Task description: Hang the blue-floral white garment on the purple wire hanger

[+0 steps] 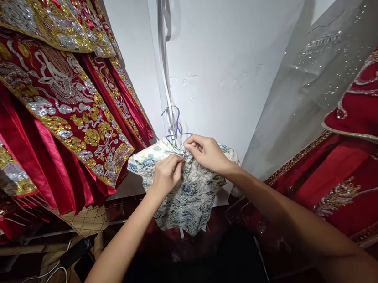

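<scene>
Floral shirt point(189, 196) is pinched near its neck by left hand point(167, 174) and right hand point(208, 152). Purple hanger point(178, 127) is seen beyond them.

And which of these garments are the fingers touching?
The pale top with blue flowers, in the middle; the left garment and right garment are mainly red.

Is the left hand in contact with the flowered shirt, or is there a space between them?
Touching. The head view shows the left hand pinching the flowered shirt near its neck opening.

Hands point(167, 175) point(208, 152) in pinches, close together
</scene>
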Demonstrator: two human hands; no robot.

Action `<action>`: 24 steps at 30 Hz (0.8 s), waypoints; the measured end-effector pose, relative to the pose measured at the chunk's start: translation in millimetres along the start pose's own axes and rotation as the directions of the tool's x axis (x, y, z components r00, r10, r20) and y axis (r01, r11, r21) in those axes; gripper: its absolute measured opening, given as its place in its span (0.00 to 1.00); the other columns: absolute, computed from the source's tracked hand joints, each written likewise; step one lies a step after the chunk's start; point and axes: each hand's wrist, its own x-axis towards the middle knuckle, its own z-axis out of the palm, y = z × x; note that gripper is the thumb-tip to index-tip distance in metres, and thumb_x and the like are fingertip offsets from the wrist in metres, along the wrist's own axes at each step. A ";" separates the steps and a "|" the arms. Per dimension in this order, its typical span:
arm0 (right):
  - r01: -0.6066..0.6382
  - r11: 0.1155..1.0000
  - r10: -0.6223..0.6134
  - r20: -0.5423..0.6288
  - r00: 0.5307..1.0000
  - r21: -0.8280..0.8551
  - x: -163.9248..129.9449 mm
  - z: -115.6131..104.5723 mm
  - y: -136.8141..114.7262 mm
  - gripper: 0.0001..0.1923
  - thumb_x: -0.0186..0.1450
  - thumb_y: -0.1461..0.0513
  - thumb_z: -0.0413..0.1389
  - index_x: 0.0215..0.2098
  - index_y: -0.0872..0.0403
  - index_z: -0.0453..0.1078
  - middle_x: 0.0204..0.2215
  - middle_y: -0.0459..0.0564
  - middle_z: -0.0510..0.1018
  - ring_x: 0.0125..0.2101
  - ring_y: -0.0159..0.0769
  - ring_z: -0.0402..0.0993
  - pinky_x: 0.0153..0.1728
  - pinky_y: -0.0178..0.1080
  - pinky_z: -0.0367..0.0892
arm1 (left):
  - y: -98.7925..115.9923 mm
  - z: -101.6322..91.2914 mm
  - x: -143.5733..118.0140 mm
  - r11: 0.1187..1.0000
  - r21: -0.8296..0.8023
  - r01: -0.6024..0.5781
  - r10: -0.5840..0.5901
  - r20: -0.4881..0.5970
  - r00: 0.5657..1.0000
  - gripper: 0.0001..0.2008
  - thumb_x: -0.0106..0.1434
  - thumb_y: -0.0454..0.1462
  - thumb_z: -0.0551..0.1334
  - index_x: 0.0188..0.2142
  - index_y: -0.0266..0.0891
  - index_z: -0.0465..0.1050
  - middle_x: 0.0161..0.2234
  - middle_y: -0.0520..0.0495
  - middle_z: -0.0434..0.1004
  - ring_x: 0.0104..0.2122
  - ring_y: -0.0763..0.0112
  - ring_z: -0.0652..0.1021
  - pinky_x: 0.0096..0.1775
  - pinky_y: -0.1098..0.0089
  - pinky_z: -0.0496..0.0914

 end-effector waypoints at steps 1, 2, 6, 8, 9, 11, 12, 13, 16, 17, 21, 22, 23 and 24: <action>-0.004 0.999 0.005 -0.026 1.000 0.044 1.8 -0.4 -1.2 0.08 0.67 0.58 0.54 0.37 0.54 0.73 0.24 0.44 0.73 0.24 0.31 0.63 0.27 0.35 0.58 | -0.1 3.9 -3.4 1.000 0.006 0.006 -0.006 0.049 0.999 0.07 0.69 0.35 0.56 0.42 0.39 0.73 0.36 0.44 0.78 0.35 0.67 0.77 0.37 0.67 0.70; -0.004 0.995 0.009 -0.059 0.998 0.096 3.8 -0.5 -3.2 0.09 0.67 0.58 0.54 0.36 0.54 0.72 0.24 0.44 0.72 0.24 0.31 0.63 0.27 0.34 0.58 | 0.0 7.6 -6.9 1.000 0.005 0.021 -0.022 0.091 0.996 0.08 0.70 0.36 0.55 0.42 0.39 0.73 0.35 0.44 0.78 0.34 0.67 0.77 0.37 0.67 0.70; -0.006 0.977 0.022 -0.072 0.997 0.211 6.9 1.1 -14.3 0.10 0.67 0.56 0.54 0.37 0.55 0.72 0.24 0.44 0.70 0.24 0.30 0.63 0.25 0.34 0.59 | 3.9 11.6 -12.1 0.965 -0.144 0.219 -0.219 0.015 0.976 0.08 0.69 0.39 0.57 0.39 0.39 0.73 0.34 0.45 0.78 0.33 0.68 0.77 0.38 0.67 0.71; -0.025 0.986 0.027 -0.009 1.000 0.163 3.4 2.7 -16.2 0.10 0.66 0.56 0.55 0.37 0.54 0.73 0.24 0.44 0.71 0.22 0.30 0.62 0.24 0.34 0.58 | 8.1 5.2 -5.7 0.888 -0.318 0.333 -0.371 -0.065 0.926 0.11 0.70 0.42 0.56 0.40 0.39 0.73 0.34 0.46 0.78 0.33 0.68 0.77 0.38 0.68 0.72; -0.033 0.991 0.031 0.016 0.999 0.133 0.6 3.5 -15.6 0.10 0.66 0.57 0.55 0.37 0.54 0.73 0.24 0.44 0.72 0.22 0.30 0.62 0.24 0.34 0.58 | 10.4 1.1 -0.7 0.833 -0.408 0.373 -0.433 -0.064 0.899 0.12 0.70 0.44 0.56 0.39 0.39 0.74 0.32 0.46 0.77 0.32 0.69 0.77 0.37 0.68 0.72; -0.043 0.995 0.039 0.045 0.998 0.089 -5.7 4.7 -12.1 0.09 0.66 0.57 0.55 0.38 0.54 0.73 0.24 0.45 0.74 0.22 0.30 0.63 0.24 0.34 0.58 | 14.8 -6.2 10.3 0.720 -0.542 0.433 -0.507 0.015 0.862 0.15 0.69 0.46 0.57 0.38 0.38 0.74 0.29 0.48 0.76 0.28 0.70 0.77 0.34 0.69 0.72; -0.047 0.996 0.043 0.047 0.998 0.080 -8.7 5.2 -9.9 0.09 0.67 0.57 0.54 0.38 0.53 0.73 0.24 0.45 0.74 0.22 0.30 0.63 0.24 0.34 0.58 | 16.7 -8.4 15.0 0.675 -0.583 0.452 -0.518 0.061 0.853 0.15 0.68 0.47 0.58 0.36 0.37 0.74 0.28 0.48 0.76 0.27 0.71 0.76 0.33 0.70 0.72; -0.052 0.995 0.048 0.042 0.998 0.081 -11.2 5.5 -7.9 0.09 0.67 0.57 0.54 0.39 0.53 0.73 0.24 0.45 0.75 0.21 0.30 0.63 0.24 0.34 0.58 | 18.3 -9.3 18.5 0.645 -0.610 0.461 -0.519 0.094 0.850 0.15 0.67 0.47 0.60 0.35 0.37 0.74 0.28 0.48 0.76 0.26 0.72 0.76 0.32 0.70 0.72; -0.063 0.992 0.061 0.020 0.998 0.105 -15.0 6.2 -4.9 0.10 0.67 0.57 0.54 0.39 0.53 0.73 0.24 0.45 0.75 0.21 0.30 0.64 0.25 0.34 0.59 | 22.2 -5.1 20.5 0.622 -0.645 0.443 -0.509 0.095 0.855 0.14 0.66 0.46 0.61 0.34 0.37 0.73 0.28 0.49 0.75 0.25 0.74 0.75 0.32 0.71 0.71; -0.064 0.992 0.063 0.016 0.998 0.113 -15.2 6.7 -4.9 0.09 0.67 0.56 0.54 0.39 0.53 0.72 0.25 0.45 0.76 0.21 0.31 0.65 0.25 0.34 0.60 | 23.3 -2.2 18.7 0.623 -0.650 0.435 -0.510 0.084 0.856 0.14 0.66 0.46 0.61 0.33 0.37 0.73 0.28 0.49 0.75 0.26 0.74 0.75 0.32 0.71 0.71; -0.065 0.990 0.062 0.028 0.998 0.127 -14.6 10.2 -5.4 0.09 0.67 0.57 0.54 0.39 0.53 0.72 0.25 0.46 0.76 0.22 0.31 0.67 0.25 0.34 0.61 | 26.9 9.6 9.2 0.570 -0.697 0.435 -0.554 0.064 0.830 0.14 0.68 0.45 0.59 0.35 0.37 0.72 0.29 0.49 0.75 0.25 0.75 0.74 0.29 0.72 0.69; -0.066 0.990 0.061 0.037 0.997 0.129 -14.8 11.2 -5.2 0.09 0.67 0.57 0.54 0.39 0.52 0.72 0.25 0.46 0.77 0.22 0.31 0.68 0.25 0.34 0.61 | 27.4 11.9 7.8 0.549 -0.714 0.434 -0.571 0.059 0.819 0.14 0.68 0.46 0.59 0.35 0.37 0.72 0.29 0.48 0.75 0.25 0.75 0.74 0.28 0.73 0.69; -0.067 0.990 0.062 0.046 0.997 0.127 -15.3 11.9 -5.0 0.09 0.67 0.57 0.54 0.39 0.52 0.72 0.25 0.46 0.77 0.22 0.32 0.68 0.25 0.34 0.62 | 27.7 13.7 7.0 0.531 -0.727 0.435 -0.590 0.051 0.806 0.13 0.67 0.46 0.60 0.35 0.37 0.72 0.29 0.48 0.75 0.24 0.75 0.74 0.27 0.73 0.68; -0.068 0.990 0.062 0.050 0.997 0.125 -16.0 12.3 -4.7 0.09 0.67 0.57 0.54 0.39 0.52 0.72 0.26 0.46 0.77 0.22 0.32 0.68 0.25 0.34 0.62 | 27.9 15.1 6.7 0.520 -0.736 0.434 -0.609 0.036 0.792 0.13 0.66 0.46 0.61 0.36 0.37 0.71 0.29 0.49 0.75 0.24 0.76 0.73 0.27 0.73 0.68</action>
